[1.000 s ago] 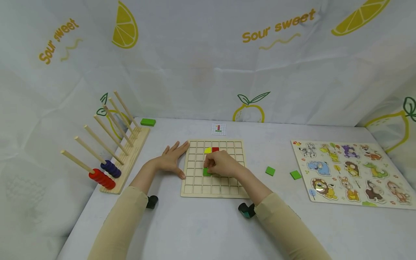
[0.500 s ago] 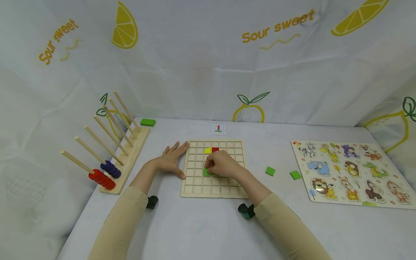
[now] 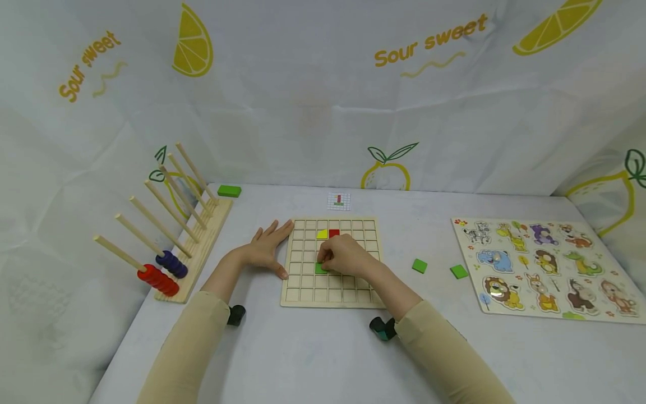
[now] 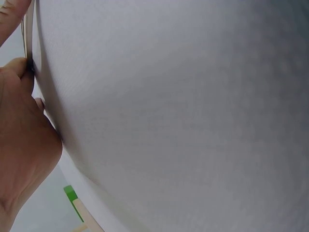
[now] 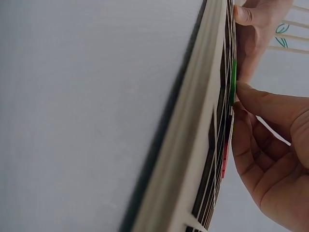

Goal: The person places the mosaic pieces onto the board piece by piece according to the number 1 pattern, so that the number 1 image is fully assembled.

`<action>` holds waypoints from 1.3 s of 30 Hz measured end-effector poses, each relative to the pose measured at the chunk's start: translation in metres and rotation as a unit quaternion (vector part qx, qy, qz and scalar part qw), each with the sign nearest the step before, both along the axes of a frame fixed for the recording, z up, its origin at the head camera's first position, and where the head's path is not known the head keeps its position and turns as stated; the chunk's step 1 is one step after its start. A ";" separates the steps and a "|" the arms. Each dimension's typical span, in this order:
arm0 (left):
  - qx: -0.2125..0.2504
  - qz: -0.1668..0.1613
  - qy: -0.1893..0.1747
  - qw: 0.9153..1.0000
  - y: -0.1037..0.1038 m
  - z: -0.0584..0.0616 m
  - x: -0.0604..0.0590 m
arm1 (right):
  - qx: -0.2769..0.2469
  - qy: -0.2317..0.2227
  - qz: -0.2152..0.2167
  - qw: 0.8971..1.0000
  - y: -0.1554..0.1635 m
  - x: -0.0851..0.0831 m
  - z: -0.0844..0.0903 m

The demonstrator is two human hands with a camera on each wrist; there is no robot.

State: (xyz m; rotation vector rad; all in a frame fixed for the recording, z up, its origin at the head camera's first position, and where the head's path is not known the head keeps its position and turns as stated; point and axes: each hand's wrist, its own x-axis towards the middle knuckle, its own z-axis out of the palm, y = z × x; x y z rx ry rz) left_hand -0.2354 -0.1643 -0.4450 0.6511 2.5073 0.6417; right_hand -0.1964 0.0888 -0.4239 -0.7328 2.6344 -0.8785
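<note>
A wooden grid board [image 3: 353, 292] lies in the middle of the table. In its top rows sit a yellow triangle tile [image 3: 322, 234] and a red tile [image 3: 335, 232]. My right hand [image 3: 324, 260] rests on the board with curled fingers and pinches a green square tile [image 3: 320, 269] lying in a cell. In the right wrist view the board [image 5: 193, 145] shows edge-on, with my fingertips [image 5: 244, 89] on the green tile [image 5: 233, 82]. My left hand [image 3: 264, 251] lies flat on the table, fingers straight, thumb against the board's left edge.
Two loose green tiles [image 3: 419, 265] [image 3: 459, 271] lie right of the board, before an animal puzzle [image 3: 545, 269]. A small pattern card [image 3: 339, 201] lies behind the board. At left stands a peg rack [image 3: 202, 247] with red rings [image 3: 158, 279] and blue rings [image 3: 172, 262], and a green block [image 3: 229, 191].
</note>
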 end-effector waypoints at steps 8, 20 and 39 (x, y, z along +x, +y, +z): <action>0.002 0.002 0.003 1.000 0.000 -0.003 -0.001 | -0.020 0.018 -0.010 1.000 0.010 -0.002 0.003; 0.002 0.002 0.004 1.000 0.000 0.000 0.001 | -0.034 -0.007 -0.044 0.998 0.032 -0.010 0.013; -0.003 -0.001 0.006 1.000 0.000 -0.001 -0.001 | -0.022 -0.016 -0.127 0.992 0.105 -0.015 0.024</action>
